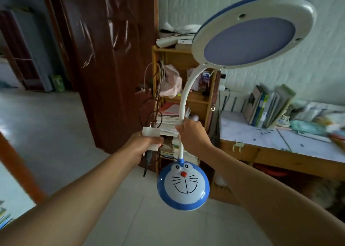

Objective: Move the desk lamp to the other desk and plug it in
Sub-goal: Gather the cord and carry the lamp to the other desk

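The desk lamp (183, 186) hangs in the air in front of me, with a blue and white cartoon-cat base, a white bendy neck and a round head at the upper right. My right hand (192, 134) grips the neck a little above the base. My left hand (144, 143) grips the lamp's white plug adapter (151, 134), and the black cord (147, 113) loops above and below it. A wooden desk (280, 150) with a white top stands to the right, below a white wall socket (222, 87).
A cluttered wooden bookshelf (186, 96) stands straight ahead, beside a dark brown door (112, 59). Several books (268, 106) lean at the back of the desk. Another table's wooden edge (16, 163) crosses the lower left. Pale floor tiles lie below.
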